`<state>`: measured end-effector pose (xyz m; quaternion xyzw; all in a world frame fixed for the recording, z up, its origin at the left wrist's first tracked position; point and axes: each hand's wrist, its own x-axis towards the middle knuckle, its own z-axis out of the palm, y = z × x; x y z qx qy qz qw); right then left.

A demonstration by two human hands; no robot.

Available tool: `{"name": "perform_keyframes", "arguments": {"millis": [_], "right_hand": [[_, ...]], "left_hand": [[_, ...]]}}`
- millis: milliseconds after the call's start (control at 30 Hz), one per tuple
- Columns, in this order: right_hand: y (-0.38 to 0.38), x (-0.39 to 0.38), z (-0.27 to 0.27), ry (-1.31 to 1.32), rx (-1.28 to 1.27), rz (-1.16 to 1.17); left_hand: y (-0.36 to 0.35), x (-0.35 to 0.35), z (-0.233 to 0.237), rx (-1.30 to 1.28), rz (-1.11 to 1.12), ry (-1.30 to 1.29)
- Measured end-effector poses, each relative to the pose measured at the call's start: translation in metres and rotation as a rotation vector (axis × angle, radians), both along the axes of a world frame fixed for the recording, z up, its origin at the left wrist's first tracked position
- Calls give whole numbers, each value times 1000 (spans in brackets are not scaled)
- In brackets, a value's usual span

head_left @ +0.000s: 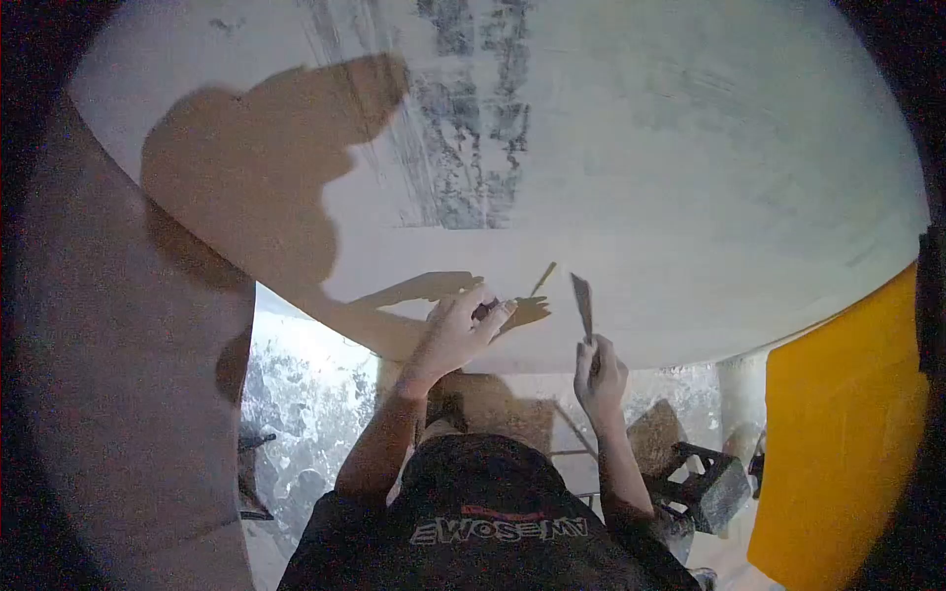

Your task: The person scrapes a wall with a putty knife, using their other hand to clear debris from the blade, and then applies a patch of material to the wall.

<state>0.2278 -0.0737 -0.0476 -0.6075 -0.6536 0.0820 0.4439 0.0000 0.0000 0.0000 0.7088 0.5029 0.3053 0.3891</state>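
Observation:
My left hand [461, 330] is raised before the pale wall surface [690, 266], its fingers curled. A small dark patch shows between those fingers, too small to name. To its right, my right hand [601, 382] grips the handle of a flat scraper [583, 303], whose blade points up and slightly left. A gap separates the two hands. Dark rough streaks [478, 138] run down the upper middle of the pale surface and end above my hands.
Shadows of my head and arms [241, 177] fall on the surface. An orange panel [838, 424] hangs at the right, and a brown-grey surface [148, 394] fills the left. Below right is a dark crate-like object [705, 483] on the stained floor [305, 394].

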Motion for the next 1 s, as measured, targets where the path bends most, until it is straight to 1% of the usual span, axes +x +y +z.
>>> {"name": "perform_keyframes", "arguments": {"millis": [67,100,133,167,200,233,300,333,400,433,467,500,533,567,633,667,700,767,800,833,867,900,933,1000], "right_hand": [[9,-7,11,115,-90,-43],[62,-107,-11,345,51,-18],[50,-88,-10,300,38,-16],[25,-57,-5,218,-15,-19],[23,-15,8,35,-208,-49],[21,-13,1,32,-205,-46],[24,-13,-17,209,221,-85],[26,-12,-19,205,216,-80],[34,-10,-20,-32,-149,-138],[32,-8,-32,-38,-144,-131],[30,-5,-52,30,76,-141],[30,-7,-51,102,294,-147],[33,-8,-50,-43,374,-142],[32,-8,-47,-48,387,-137],[27,-11,-36,30,-24,-153],[28,-12,-40,41,248,-167],[27,-13,-32,44,268,-158],[18,-11,-12,167,-210,-62],[14,-9,-17,165,-192,-54],[6,-6,-26,292,-97,-23],[4,-5,-32,418,-3,17],[1,-7,-33,416,8,38],[-6,-9,-32,454,5,79],[-13,-15,-26,490,0,132]], "left_hand": [[2,1,0,85,44,-83],[41,-82,40,236,34,142],[26,-66,37,192,23,121],[2,-42,24,109,10,64],[-2,-4,17,107,13,15],[-3,-2,9,115,17,-37],[-3,-1,7,140,31,-91],[-7,0,6,116,38,-110],[-15,4,4,97,48,-135],[-18,5,4,81,78,-165],[-19,6,6,75,111,-194],[-22,6,8,88,124,-199],[-27,6,9,54,135,-178],[-30,8,10,27,140,-160],[-34,13,1,54,120,-204],[-32,15,-2,72,101,-238],[-33,16,2,93,107,-239],[-41,21,11,66,129,-243],[-45,25,18,-12,140,-235],[-44,27,10,10,150,-236],[-42,28,-6,144,91,-249],[-41,27,-14,271,34,-257],[-42,27,-11,283,49,-255],[-50,30,-2,95,-47,-256]]}}
